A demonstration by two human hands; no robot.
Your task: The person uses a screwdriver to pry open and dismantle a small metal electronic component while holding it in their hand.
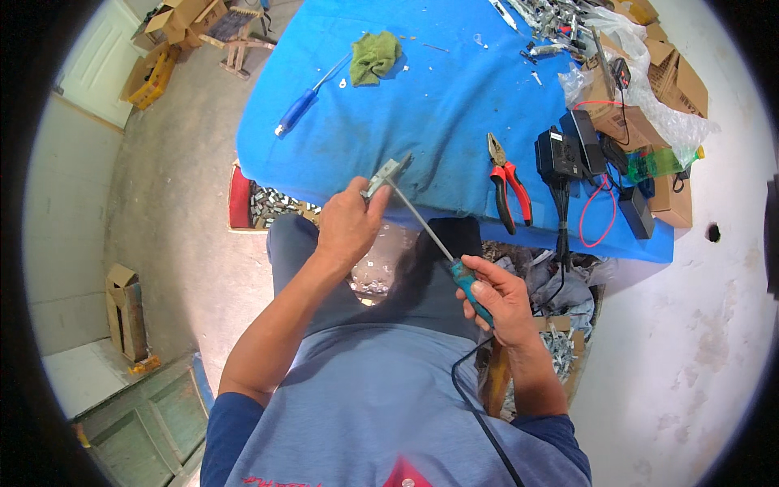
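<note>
L hand (347,226) clamped on small grey metal bracket (386,173), held up just in front of the blue table's (422,105) near edge. R hand (501,299) closed round teal-handled screwdriver (438,243), shaft running up-left, tip at the bracket. Hands well apart, joined only by the tool.

To do it well, imo: keep shaft in line w/ the screw, press along the axis, L hand braces the part so it doesn't twist.

Containers: red-sided box (258,204) on floor under table's near-left edge, full of small grey metal pieces. More of the same in a heap (375,272) below table edge, btwn the knees. Cardboard boxes (661,85) at table's right end, contents hidden by clear plastic bag. Red-handled pliers (508,180) on table, right of bracket.
</note>
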